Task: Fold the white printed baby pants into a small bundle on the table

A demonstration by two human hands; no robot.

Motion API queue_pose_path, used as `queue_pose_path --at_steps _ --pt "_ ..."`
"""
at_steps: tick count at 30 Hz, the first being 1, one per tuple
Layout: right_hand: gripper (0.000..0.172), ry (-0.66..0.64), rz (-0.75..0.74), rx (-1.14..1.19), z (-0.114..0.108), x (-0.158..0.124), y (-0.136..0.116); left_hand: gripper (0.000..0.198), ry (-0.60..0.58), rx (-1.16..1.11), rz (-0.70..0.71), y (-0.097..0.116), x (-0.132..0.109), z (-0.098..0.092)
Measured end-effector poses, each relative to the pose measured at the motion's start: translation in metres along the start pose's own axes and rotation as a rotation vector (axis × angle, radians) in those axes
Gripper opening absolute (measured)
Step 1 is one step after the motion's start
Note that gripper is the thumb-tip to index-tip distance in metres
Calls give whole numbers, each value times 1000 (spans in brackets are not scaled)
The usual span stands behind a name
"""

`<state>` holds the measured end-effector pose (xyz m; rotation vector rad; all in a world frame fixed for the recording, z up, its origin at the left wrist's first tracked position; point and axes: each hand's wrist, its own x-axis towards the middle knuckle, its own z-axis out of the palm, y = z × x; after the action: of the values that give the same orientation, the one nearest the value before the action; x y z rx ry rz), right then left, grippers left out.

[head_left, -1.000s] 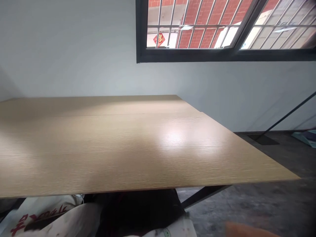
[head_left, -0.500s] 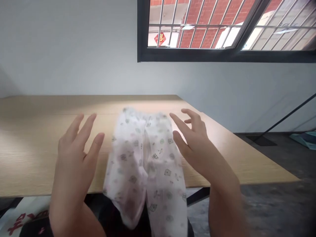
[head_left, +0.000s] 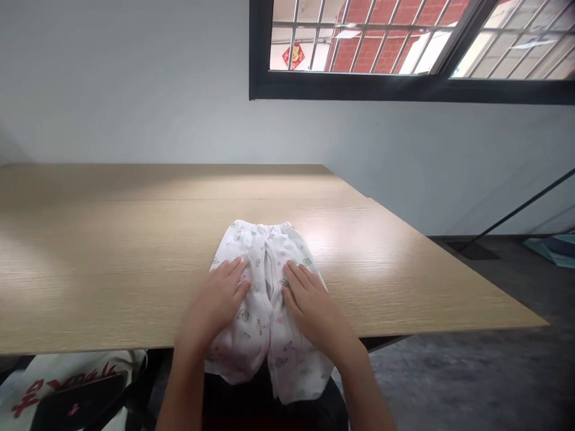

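both hands flat on the white printed pants

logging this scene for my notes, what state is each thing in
pants: spread out, legs reaching past the table's near edge
left hand: open, palm down on the pants
right hand: open, palm down on the pants
table: bearing the pants
white bag: partly hidden by a dark item
window: open or shut unclear
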<state>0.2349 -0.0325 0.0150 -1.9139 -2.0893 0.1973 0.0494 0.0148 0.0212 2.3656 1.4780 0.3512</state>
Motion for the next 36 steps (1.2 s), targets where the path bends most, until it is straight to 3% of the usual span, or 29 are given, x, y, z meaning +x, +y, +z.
queue_pose_path --at_steps 8,13,17,23,26,30,36 --pt "51 -172 -3 -21 -7 35 4 48 -63 80 3 -15 28 -3" --pt "49 -216 -56 -33 -15 61 6 46 -98 79 -73 -19 47 -16" --pt "48 -232 -57 -45 -27 40 -4 45 -83 55 -137 -10 23 -23" --pt "52 -287 28 -67 -21 -8 -28 48 55 251 -79 2 -25 19" --pt "53 -271 40 -91 -13 -6 -29 47 156 333 -68 1 -27 33" --pt "53 -241 37 -111 -5 2 -26 45 211 371 -68 1 -22 33" --pt "54 -193 26 -93 3 21 -21 43 121 331 -104 -1 -3 26"
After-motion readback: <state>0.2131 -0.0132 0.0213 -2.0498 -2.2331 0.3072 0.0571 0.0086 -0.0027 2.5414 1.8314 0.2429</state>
